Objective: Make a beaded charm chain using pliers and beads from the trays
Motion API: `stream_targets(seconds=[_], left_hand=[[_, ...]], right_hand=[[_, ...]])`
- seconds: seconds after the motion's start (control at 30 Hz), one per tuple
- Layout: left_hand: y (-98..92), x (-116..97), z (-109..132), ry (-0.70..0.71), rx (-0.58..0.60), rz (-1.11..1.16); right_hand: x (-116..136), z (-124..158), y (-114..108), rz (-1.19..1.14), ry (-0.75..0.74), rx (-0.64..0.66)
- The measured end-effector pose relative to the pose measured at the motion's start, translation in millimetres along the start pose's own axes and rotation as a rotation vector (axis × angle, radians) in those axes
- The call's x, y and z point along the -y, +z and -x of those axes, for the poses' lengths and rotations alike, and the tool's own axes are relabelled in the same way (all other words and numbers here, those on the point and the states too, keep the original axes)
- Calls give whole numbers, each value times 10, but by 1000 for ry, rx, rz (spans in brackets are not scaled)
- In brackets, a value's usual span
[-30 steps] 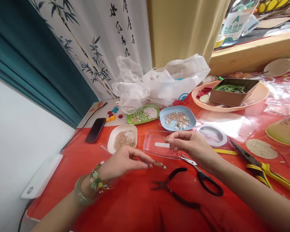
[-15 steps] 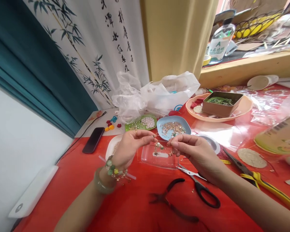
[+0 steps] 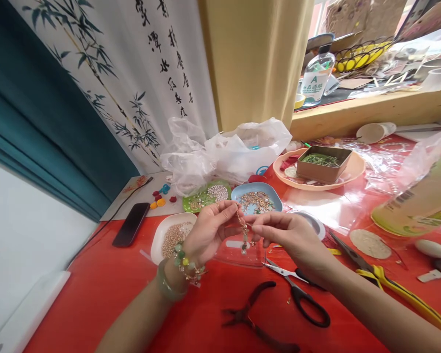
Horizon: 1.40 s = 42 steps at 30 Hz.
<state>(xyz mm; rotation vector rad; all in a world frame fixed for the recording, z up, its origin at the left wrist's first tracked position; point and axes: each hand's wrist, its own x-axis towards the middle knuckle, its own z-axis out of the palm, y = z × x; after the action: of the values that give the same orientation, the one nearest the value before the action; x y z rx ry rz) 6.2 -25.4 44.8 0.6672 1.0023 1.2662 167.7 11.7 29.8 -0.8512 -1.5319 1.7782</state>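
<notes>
Far left: white appliance, cut by the frame edge. Red table runs from it to the dark phone, giving the left forearm lateral room in front. Pale dish of gold beads sits just behind the left wrist; little room there.

Left hand: thumb and forefinger in a narrow pinch on the upper part of a beaded strand. Strand hangs between the two hands, seen in front of the clear tray. Blue dish close behind, limiting reach.

Right hand: thumb and forefinger drawn close beside the strand; cannot tell whether the tips meet or what lies between them. Below, black-handled pliers and scissors bound the near side; yellow-handled pliers lie right of the forearm.

Writing, left to right: curtain bears vertical black Chinese characters, 水 readable. Plastic bag: blue mark, illegible. Bottle: green "A", characters beneath too soft to read surely.
</notes>
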Motion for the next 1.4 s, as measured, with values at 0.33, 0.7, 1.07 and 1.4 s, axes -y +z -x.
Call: stream_targets(seconds=[0.33,0.7,1.07,1.4], left_hand=[[-33,-25,-9,40,-3,-100],[-144,-43,-26,136,-70,-597],[-74,-8,61,236,59,-588],[-80,-35,56,236,46,-697]], right_hand=[[-175,-35,3,-159,152,263],[-184,-62,-15,-387,245,187],[-202,-74,-26,-550,347,172],[-210,-55,-23,-568,362,199]])
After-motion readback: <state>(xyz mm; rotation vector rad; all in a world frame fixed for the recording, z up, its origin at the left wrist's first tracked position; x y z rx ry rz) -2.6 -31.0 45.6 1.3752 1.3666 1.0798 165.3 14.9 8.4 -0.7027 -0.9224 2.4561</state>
